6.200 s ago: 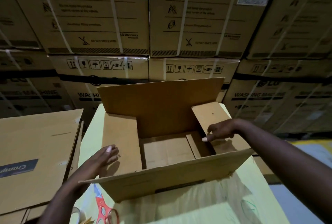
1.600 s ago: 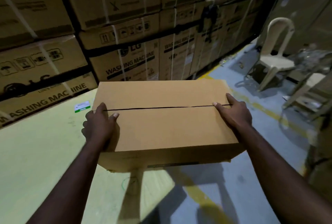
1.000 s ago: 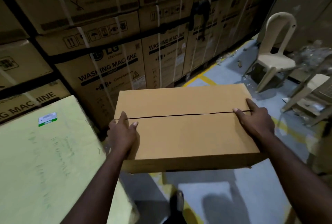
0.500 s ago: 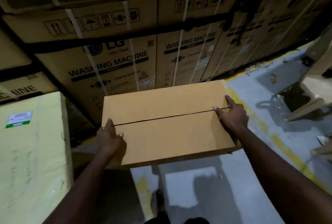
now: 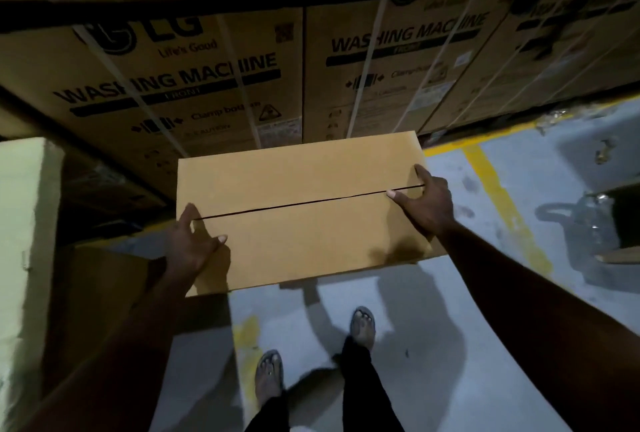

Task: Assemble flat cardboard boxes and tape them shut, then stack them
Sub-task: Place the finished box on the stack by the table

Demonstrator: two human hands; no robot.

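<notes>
While between left hand point(image 5: 192, 246) and right hand point(image 5: 425, 207), box point(image 5: 311, 244) lengthwise left-right, seam point(image 5: 304, 203) up.

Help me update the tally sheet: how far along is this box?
Done: the box is folded up, its top closed to a seam. In hand: the left hand and right hand grip its ends and carry it above the floor. Left: no tape shows on that seam, so taping, then stacking.
</notes>
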